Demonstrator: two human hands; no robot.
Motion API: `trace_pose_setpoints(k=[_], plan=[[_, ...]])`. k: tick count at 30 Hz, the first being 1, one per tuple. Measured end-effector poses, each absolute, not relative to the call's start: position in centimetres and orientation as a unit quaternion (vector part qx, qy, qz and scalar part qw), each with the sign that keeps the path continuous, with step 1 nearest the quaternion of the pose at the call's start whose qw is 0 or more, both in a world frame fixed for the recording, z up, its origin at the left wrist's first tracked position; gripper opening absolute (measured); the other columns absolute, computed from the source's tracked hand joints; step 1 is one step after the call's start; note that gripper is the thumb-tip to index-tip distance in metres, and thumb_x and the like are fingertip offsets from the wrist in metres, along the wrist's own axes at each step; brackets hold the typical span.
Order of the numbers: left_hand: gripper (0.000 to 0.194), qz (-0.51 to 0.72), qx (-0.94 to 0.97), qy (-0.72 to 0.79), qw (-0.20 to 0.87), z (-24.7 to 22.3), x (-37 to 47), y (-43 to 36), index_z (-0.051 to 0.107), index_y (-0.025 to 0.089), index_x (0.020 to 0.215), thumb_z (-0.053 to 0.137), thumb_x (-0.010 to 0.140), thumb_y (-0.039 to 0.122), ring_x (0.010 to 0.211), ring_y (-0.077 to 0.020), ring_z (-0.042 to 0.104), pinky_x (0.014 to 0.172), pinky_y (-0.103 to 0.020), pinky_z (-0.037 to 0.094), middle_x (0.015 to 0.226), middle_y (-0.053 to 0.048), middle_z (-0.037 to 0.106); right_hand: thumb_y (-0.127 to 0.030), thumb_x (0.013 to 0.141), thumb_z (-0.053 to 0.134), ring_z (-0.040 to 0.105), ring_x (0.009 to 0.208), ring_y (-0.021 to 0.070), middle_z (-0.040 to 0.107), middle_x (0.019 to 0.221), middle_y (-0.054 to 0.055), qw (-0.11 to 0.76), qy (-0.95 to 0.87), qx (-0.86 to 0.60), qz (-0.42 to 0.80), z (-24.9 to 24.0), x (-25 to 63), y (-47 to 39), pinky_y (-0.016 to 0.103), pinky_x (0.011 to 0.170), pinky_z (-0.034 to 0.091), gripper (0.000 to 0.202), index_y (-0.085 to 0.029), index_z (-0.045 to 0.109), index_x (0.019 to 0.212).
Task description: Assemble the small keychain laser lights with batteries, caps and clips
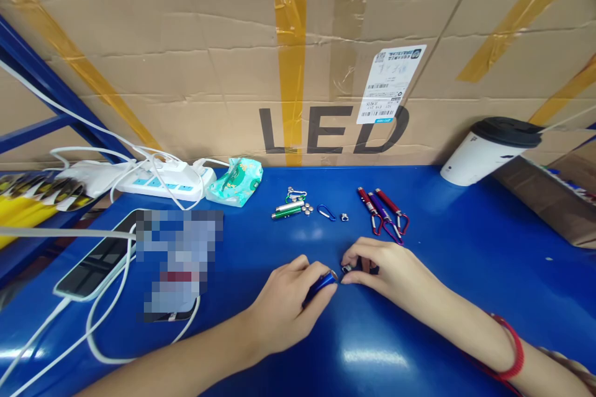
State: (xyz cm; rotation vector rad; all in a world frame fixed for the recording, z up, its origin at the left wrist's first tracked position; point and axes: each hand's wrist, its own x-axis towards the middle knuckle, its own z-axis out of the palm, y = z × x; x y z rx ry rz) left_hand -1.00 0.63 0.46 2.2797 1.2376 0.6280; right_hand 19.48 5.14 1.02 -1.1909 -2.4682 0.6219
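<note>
My left hand (291,298) is closed around a blue metal tube (320,287), its open end pointing right. Just right of it, my right hand (379,263) pinches a small silver piece (346,268) between thumb and index finger; the two parts are close together but apart. Behind my hands lie a blue carabiner (326,213), another small silver piece (344,217) and several round button cells (307,208). Silver and green tubes (287,209) rest beside the cells. Farther right are red and purple tubes (379,206) with carabiners attached.
A phone (100,260) with white cables lies at the left, near a power strip (162,183) and a green tissue pack (237,182). A lidded cup (484,152) stands at the back right. A large cardboard box (209,62) walls off the table's rear.
</note>
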Motion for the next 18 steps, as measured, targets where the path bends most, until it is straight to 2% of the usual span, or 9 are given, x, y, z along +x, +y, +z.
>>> trace_pose_setpoints(k=[6, 11, 18], plan=[[0.023, 0.226, 0.827, 0.457, 0.238, 0.6, -1.0, 0.6, 0.057, 0.018, 0.093, 0.036, 0.093, 0.027, 0.068, -0.0157, 0.056, 0.064, -0.028, 0.046, 0.074, -0.002, 0.057, -0.022, 0.081, 0.062, 0.063, 0.069, 0.0130, 0.065, 0.080, 0.000, 0.201, -0.866, -0.411, 0.203, 1.3, 19.2, 4.9, 0.023, 0.062, 0.050, 0.002, -0.021, 0.062, 0.083], [0.023, 0.223, 0.826, 0.459, 0.240, 0.6, -1.0, 0.6, 0.057, 0.018, 0.092, 0.036, 0.093, 0.027, 0.068, -0.0160, 0.057, 0.065, -0.028, 0.046, 0.075, -0.003, 0.057, -0.011, 0.080, 0.057, 0.064, 0.075, 0.0140, 0.066, 0.084, 0.001, 0.218, -0.865, -0.410, 0.193, 1.2, 19.2, 4.9, 0.025, 0.068, 0.052, 0.013, -0.021, 0.064, 0.083], [0.023, 0.223, 0.821, 0.464, 0.247, 0.6, -1.0, 0.5, 0.057, 0.018, 0.093, 0.036, 0.093, 0.028, 0.067, -0.0155, 0.057, 0.066, -0.028, 0.046, 0.076, -0.003, 0.057, -0.012, 0.086, 0.048, 0.064, 0.089, 0.0159, 0.067, 0.098, 0.004, 0.260, -0.865, -0.387, 0.183, 0.2, 19.5, 5.4, 0.029, 0.081, 0.053, 0.022, -0.020, 0.064, 0.099]])
